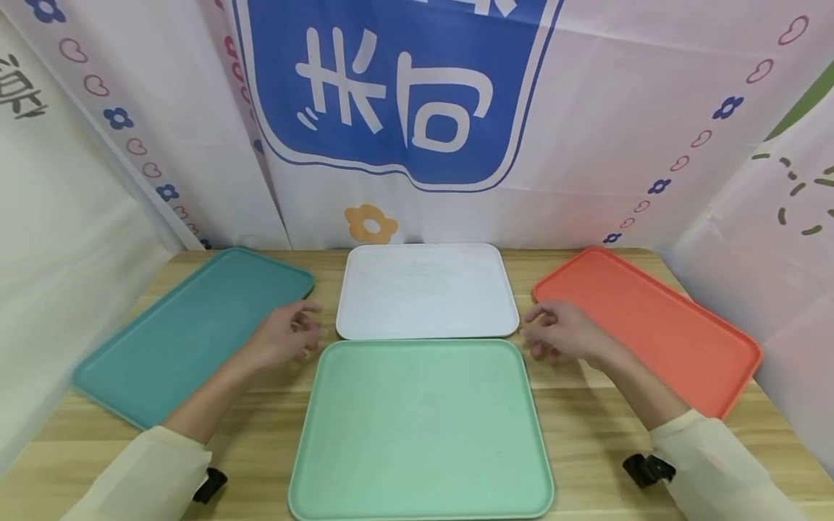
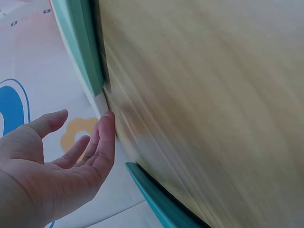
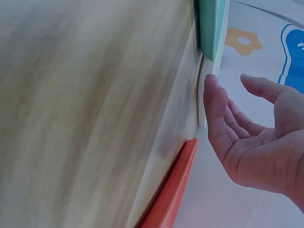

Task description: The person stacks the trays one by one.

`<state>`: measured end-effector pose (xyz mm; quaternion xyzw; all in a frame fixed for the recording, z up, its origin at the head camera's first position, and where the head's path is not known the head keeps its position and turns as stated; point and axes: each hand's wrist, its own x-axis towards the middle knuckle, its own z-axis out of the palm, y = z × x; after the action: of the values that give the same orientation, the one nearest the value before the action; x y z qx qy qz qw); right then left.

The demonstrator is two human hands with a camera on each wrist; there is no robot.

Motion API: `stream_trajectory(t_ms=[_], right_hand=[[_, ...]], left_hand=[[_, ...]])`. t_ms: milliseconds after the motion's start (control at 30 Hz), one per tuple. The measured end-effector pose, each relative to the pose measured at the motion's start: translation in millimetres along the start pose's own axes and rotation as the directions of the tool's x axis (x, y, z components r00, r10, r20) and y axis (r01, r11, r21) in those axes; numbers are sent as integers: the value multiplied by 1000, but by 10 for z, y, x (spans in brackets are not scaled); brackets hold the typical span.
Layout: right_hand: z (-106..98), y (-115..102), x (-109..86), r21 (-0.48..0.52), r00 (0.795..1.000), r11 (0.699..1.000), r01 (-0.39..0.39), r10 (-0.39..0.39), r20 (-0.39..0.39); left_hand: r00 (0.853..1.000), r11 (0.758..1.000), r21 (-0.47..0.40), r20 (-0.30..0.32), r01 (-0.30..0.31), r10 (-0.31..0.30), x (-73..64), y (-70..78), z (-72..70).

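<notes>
Desk (image 1: 586, 449), wood-grained, pale brown, across the lower frame.
Back cloth (image 1: 586, 155), white with a pinkish cast, upper half.
Blue emblem (image 1: 391, 108), white characters, top centre, cut by the upper edge.
Orange flower print (image 1: 371, 225), white centre, below the emblem, just above the desk's rear edge.
Left border print (image 1: 119, 118), pink hearts and blue flowers, upper left.
Right border print (image 1: 727, 107), same motifs, upper right.
Left side cloth (image 1: 78, 224), off-white, grey character marks (image 1: 20, 88) at far left.
Right side cloth (image 1: 743, 268), pale pink, green blade shape (image 1: 808, 105) and green dashes (image 1: 798, 189), right edge.

Blue emblem (image 1: 389, 69) cut off at head view's top, faint print (image 1: 426, 269) on white tray (image 1: 426, 311) illegibly small
</notes>
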<state>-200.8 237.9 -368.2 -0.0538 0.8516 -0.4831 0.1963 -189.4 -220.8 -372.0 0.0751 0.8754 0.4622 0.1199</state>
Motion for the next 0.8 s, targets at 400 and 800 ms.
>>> stream_trajectory(t_ms=[400,800], right_hand=[[-45,-35,124,-86,987,994,69,-81,-139],[-39,-72,338,74,979,996,52,-37,-199]], left_hand=[[999,1000,22,-46,11,-10,118,39,1],[999,1000,7,-36,6,-6,211,68,-31]])
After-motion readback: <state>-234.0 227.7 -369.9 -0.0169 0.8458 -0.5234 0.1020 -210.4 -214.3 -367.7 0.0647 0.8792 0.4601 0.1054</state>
